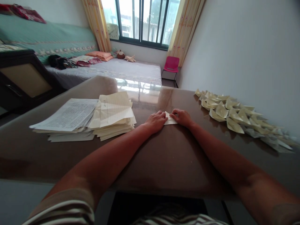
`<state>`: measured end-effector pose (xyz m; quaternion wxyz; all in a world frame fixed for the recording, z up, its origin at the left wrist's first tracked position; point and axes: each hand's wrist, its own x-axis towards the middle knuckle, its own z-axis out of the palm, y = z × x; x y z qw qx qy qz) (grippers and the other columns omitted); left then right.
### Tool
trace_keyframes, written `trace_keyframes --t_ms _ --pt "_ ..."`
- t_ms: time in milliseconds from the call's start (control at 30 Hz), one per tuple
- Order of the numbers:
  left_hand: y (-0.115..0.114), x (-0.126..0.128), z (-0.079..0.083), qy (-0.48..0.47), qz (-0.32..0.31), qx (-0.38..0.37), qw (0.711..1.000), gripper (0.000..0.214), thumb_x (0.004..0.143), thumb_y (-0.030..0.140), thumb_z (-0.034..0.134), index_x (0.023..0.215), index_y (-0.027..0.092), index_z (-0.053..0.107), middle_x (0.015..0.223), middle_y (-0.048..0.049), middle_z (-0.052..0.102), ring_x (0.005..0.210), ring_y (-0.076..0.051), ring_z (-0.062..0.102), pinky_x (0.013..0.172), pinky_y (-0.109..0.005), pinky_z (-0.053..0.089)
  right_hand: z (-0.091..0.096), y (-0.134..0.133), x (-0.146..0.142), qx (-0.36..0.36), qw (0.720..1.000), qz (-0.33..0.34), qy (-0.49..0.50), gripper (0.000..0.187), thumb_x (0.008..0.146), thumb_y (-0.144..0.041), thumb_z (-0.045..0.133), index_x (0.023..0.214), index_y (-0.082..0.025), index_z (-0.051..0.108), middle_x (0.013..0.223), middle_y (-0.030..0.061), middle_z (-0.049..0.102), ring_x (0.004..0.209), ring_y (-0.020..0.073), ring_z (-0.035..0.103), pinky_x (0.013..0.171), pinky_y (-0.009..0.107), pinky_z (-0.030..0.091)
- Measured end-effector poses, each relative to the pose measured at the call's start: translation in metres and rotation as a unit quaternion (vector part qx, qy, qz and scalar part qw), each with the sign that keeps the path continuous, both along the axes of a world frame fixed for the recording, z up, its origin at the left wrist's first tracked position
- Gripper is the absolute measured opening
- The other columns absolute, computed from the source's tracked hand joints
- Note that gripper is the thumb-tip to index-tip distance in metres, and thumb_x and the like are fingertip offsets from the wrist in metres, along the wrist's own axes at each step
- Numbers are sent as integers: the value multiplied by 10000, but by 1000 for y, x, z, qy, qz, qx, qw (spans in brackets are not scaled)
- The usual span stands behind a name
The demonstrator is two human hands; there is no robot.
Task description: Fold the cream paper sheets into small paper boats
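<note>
Striped sleeve [67, 207] right at the lens, and both bare forearms stretch out over the glossy brown table [164, 159]. Out at mid-table sits the folded paper [170, 120], small and pale, pinned flat between the two hands. Left hand [156, 121] lies palm down with its fingertips pressing the paper's left edge; right hand [181, 117] does likewise on the right edge. Neither hand is curled around the paper; both only bear down on it. What shows of the paper is a triangle. Its tip points away from the person, toward the window [140, 22], and its long bottom edge runs crosswise from hand to hand. Off to the left, well apart, lie a stack of printed sheets [67, 116] and, touching it, a stack of creased yellowish sheets [114, 114]. Over on the right, along the wall, there's a heap of folded paper shapes [234, 116].
</note>
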<state>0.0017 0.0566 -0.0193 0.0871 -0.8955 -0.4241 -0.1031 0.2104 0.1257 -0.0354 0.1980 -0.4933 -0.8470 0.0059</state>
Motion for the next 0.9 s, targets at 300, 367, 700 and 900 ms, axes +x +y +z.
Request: trace_keyframes --t_ms 300,367,700,900 --pt "0 0 0 -6 17 -9 1000 312 933 261 419 1210 269 562 1137 -59 569 1030 -214 470 772 -319 449 1 -1 -1 -4 1000 5 15 262 852 -462 524 815 -230 639 834 25 685 752 180 591 639 268 372" --pt "1 0 0 -4 17 -10 1000 311 930 265 429 1207 276 568 1139 -54 572 1032 -211 473 775 -311 448 1 0 -1 -8 1000 2 20 267 850 -469 529 813 -228 639 837 25 685 753 179 589 633 265 368" --pt "-1 -8 3 1 20 -12 1000 352 927 222 410 1241 282 557 1140 -43 581 1042 -198 478 774 -286 459 4 -2 0 -37 999 4 40 238 848 -443 543 829 -224 637 823 16 681 682 153 566 623 258 361" --pt "-2 -8 1 -1 30 -13 999 359 931 223 404 1257 280 544 1159 -51 577 1044 -205 477 786 -298 469 3 -3 0 -36 998 6 51 241 845 -449 543 808 -229 634 810 13 677 671 153 559 612 260 354"
